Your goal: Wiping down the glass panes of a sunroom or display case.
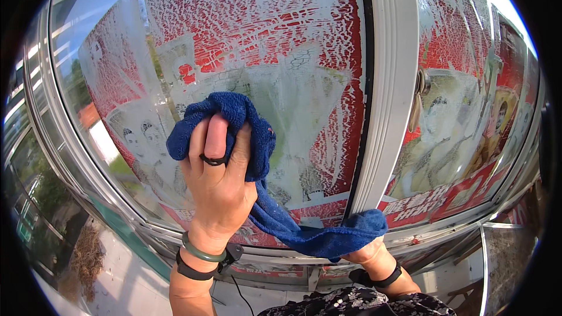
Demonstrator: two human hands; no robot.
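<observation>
A dark blue terry towel [290, 226] stretches between both hands. My left hand [224, 180], with a black ring and a green bangle at the wrist, presses a bunched end of it on the glass pane [281, 140]. Lower right, my right hand [366, 250] grips the towel's other end beside the foot of the white metal frame [382, 96]; cloth hides most of its fingers. A faded red poster [263, 22], cracked and flaking, covers much of the pane, with a pale, worn patch around the towel.
Right of the frame, a second pane [465, 96] bears a similar worn poster, with a round metal knob [423, 81] at its edge. Below lie pale floor tiles [127, 281], a heap of dry straw [88, 259] and a thin black cable [241, 294].
</observation>
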